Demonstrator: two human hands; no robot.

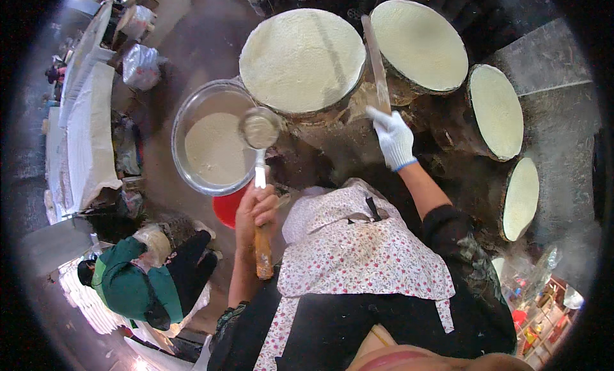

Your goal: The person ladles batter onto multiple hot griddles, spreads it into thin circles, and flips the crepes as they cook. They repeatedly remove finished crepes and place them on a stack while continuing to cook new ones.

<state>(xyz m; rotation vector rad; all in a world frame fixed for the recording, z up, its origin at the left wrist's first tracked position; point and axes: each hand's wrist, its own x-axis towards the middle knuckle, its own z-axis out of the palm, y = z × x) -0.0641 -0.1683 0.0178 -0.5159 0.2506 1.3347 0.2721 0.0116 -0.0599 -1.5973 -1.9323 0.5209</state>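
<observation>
My bare left hand [257, 208] is closed round the wooden handle of a ladle [259, 129], whose round cup is slightly blurred by motion. The cup hangs over the right rim of a large metal bowl [180, 131] holding pale, creamy batter [214, 148]. My right hand [393, 141], in a white knitted glove, grips a long flat spatula [377, 67]. Its blade points away from me, between a round griddle covered in pale batter [300, 58] and a second covered griddle [419, 45].
More round griddles with pale layers curve down the right side, one [496, 112] beyond another [520, 198]. Something red [229, 208] shows under the bowl. At lower left a person in green [137, 281] bends beside white stacked sheets [89, 147]. A crate [547, 326] stands at lower right.
</observation>
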